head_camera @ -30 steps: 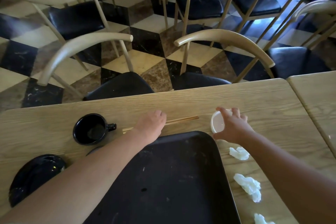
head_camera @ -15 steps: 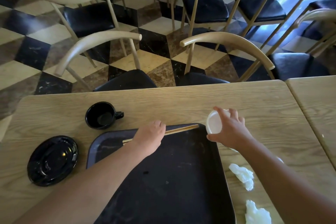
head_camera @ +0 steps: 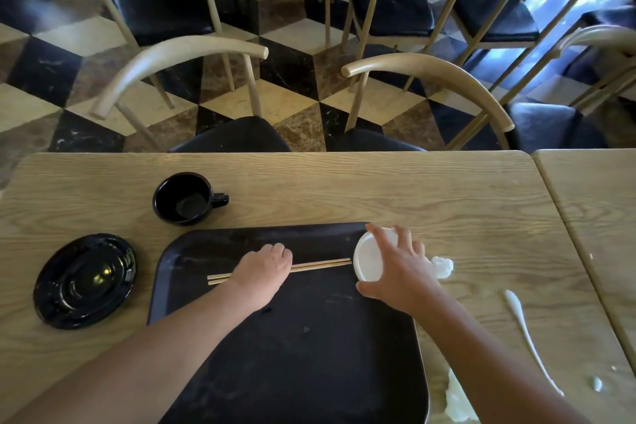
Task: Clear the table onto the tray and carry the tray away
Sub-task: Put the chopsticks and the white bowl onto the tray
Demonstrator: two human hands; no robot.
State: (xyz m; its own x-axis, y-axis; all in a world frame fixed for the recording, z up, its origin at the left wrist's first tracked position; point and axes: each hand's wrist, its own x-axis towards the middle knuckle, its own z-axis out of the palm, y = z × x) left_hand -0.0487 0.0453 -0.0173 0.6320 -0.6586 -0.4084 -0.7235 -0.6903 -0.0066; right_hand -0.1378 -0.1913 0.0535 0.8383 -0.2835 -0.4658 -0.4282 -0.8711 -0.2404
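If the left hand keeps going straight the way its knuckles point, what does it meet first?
Probably the far rim of the tray, then bare table. The left hand, its grip closed on the chopsticks, points away from the person; the black cup looks left of that line, though depth is unclear.

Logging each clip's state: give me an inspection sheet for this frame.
Surface: wooden table, white smear along the right side.
Job's things: black tray; chopsticks over the tray; white cup tilted at the tray's right edge; black mug and black saucer on the table.
Clutter: crumpled napkins.
Grippers: left hand holds the chopsticks; right hand holds the cup.
Cables: nothing seen.
Surroundings: chairs, checkered floor.
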